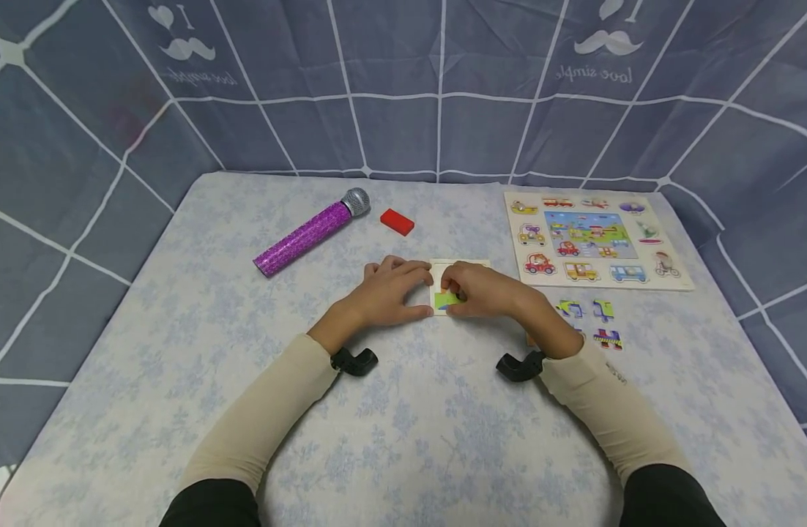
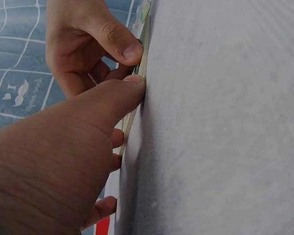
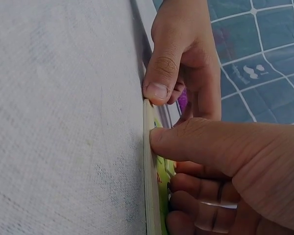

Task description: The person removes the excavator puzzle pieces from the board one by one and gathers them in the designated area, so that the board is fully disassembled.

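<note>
A small pale-edged puzzle board with a green picture lies flat on the table, largely covered by both hands. My left hand grips its left side, the thumb at the near corner and the other fingertips along the edge. Over the board, my right hand has curled fingers and pinches a small green puzzle piece against the picture; most of that piece is hidden. Right of this hand lie several loose colourful puzzle pieces, one partly hidden by the wrist.
A purple glittery microphone lies at the back left, beside a red block. At the back right is a larger vehicle-picture puzzle board. A grey-blue grid curtain stands behind the patterned tablecloth.
</note>
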### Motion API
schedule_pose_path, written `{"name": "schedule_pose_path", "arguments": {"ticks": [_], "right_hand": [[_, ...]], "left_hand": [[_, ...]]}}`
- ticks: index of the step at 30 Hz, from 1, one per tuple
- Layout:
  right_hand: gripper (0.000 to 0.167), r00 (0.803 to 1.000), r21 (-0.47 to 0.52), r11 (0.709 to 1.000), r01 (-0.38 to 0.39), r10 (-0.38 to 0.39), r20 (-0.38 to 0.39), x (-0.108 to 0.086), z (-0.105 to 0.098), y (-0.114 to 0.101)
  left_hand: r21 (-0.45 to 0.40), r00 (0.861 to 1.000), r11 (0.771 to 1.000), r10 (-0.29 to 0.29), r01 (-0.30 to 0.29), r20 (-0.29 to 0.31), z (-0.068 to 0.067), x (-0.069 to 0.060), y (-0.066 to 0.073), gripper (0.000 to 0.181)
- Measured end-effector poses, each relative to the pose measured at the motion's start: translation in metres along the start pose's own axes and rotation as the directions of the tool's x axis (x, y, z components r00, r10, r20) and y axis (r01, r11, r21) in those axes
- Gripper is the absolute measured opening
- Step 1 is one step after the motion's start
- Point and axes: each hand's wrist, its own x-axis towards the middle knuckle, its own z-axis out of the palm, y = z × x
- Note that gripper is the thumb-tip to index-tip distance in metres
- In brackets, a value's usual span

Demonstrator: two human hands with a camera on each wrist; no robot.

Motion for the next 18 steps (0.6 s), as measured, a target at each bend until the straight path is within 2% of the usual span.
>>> {"name": "schedule_pose_path", "arguments": {"ticks": [5, 9, 18], "right_hand": [[0.032, 1.000, 0.021, 1.000, 0.013, -0.013, -0.001, -0.0009, -0.0004, 0.0005], [0.027, 0.998, 0.053, 0.997, 0.055, -0.055, -0.005, -0.0031, -0.0024, 0.0012], [0.022, 0.993, 0.049, 0.994, 0.101, -0.098, -0.065, -0.0039, -0.0019, 0.0033]], "left_hand": [[0.005, 1.000, 1.000, -0.001, 0.001, 0.000, 0.0000, 0.0011, 0.0002, 0.047], [0.006, 1.000, 1.000, -0.007, 0.007, 0.001, 0.0002, 0.0007, 0.0001, 0.046], [0.008, 1.000, 1.000, -0.009, 0.009, 0.000, 0.0004, 0.0004, 0.0001, 0.046]]}}
